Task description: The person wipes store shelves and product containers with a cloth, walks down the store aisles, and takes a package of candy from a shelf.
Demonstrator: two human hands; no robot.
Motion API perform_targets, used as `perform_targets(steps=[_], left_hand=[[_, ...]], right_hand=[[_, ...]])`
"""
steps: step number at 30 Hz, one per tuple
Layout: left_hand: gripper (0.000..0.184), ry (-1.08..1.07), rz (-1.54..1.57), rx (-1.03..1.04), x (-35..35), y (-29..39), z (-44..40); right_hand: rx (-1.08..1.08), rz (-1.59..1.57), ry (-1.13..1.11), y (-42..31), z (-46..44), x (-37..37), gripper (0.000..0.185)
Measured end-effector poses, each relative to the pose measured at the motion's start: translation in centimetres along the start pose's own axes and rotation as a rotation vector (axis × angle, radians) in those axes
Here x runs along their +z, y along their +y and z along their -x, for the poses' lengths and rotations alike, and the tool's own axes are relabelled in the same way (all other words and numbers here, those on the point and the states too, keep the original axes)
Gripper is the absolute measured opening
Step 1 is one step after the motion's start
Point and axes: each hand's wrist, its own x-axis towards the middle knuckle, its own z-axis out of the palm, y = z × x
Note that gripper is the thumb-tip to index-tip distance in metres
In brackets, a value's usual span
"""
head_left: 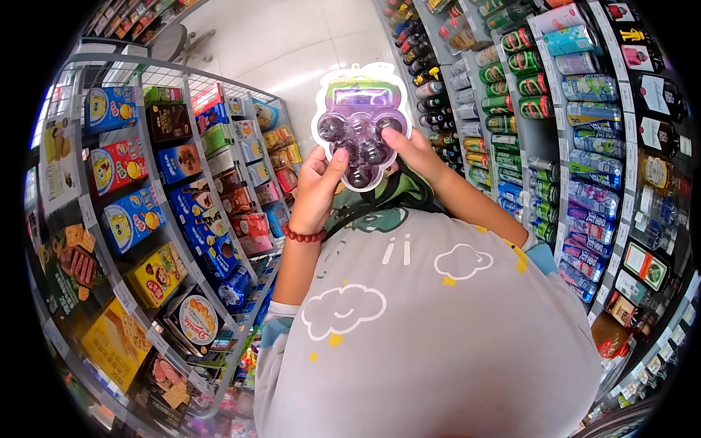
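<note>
Both of my hands hold a grape-shaped plastic package (pixel 361 131) up in front of my body. It has a white scalloped rim, a green and purple label at the top, and several dark round pieces under clear domes. My left hand (pixel 319 182) grips its lower left edge, thumb on the front, with a red bead bracelet (pixel 304 236) on the wrist. On the right edge, my right hand (pixel 416 152) presses its thumb against a dome. The other fingers are mostly hidden behind the package.
On the left, a wire-sided shelf rack (pixel 168 69) carries boxed biscuits and snacks. Shelves of green cans (pixel 537 107) and other drinks stand on the right. Between them runs a pale tiled floor (pixel 292 36), with a wheeled chair base (pixel 196 45) at the far end.
</note>
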Motion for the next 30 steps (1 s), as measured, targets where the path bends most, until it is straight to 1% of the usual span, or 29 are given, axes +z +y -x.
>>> perform_targets(steps=[1,2,5,8,10,11,15,17,19,20,21,25,27,28,30], left_hand=[[0.040,0.002,-0.006,0.018,-0.1,-0.1,0.0],[0.040,-0.001,-0.007,0.011,-0.2,-0.4,0.0],[0.040,-0.001,-0.003,0.014,-0.1,-0.6,0.0],[0.040,-0.012,-0.034,-0.006,0.2,-0.5,0.3],[0.040,-0.068,-0.105,-0.079,-0.7,-1.1,0.4],[0.040,-0.070,-0.104,-0.084,-0.9,-1.3,0.4],[0.040,-0.064,0.005,-0.094,0.0,-0.8,0.3],[0.040,-0.004,-0.015,-0.071,0.3,-0.8,-0.1],[0.039,-0.001,0.005,-0.052,0.4,-1.2,-0.4],[0.038,0.017,0.025,-0.001,0.8,-1.2,-0.4],[0.037,0.036,0.044,0.050,1.0,-1.2,-0.3],[0.039,0.029,0.035,0.116,1.0,-1.2,-0.1],[0.039,0.011,-0.010,0.138,1.0,-1.3,0.2],[0.039,-0.013,-0.056,0.158,1.1,-1.2,0.4],[0.039,-0.010,-0.081,0.168,1.2,-1.2,0.6]], right_hand=[[0.011,-0.007,-0.002,0.1,0.2,-0.1,0.043],[0.069,0.069,-0.049,0.3,0.3,-0.3,0.045],[0.050,0.135,-0.089,0.3,0.9,0.3,0.048],[-0.074,0.170,-0.054,0.9,1.2,0.1,0.051],[-0.095,0.166,-0.040,1.1,1.6,-0.1,0.050],[-0.117,0.165,-0.029,1.1,1.8,-0.2,0.050],[-0.122,0.121,-0.035,1.2,2.5,-0.6,0.048],[-0.106,0.134,-0.033,0.9,2.9,-0.4,0.050],[-0.081,0.185,-0.052,0.9,3.2,-0.5,0.053],[-0.041,0.205,-0.074,0.8,3.2,-0.7,0.056],[-0.038,0.206,-0.074,0.8,3.3,-0.7,0.056],[-0.046,0.217,-0.088,0.7,3.4,-1.3,0.056],[0.018,-0.006,-0.034,0.8,3.2,-1.7,0.053],[-0.019,-0.041,0.010,0.8,3.1,-1.5,0.050],[-0.016,0.001,0.003,0.5,2.8,-1.6,0.049]])
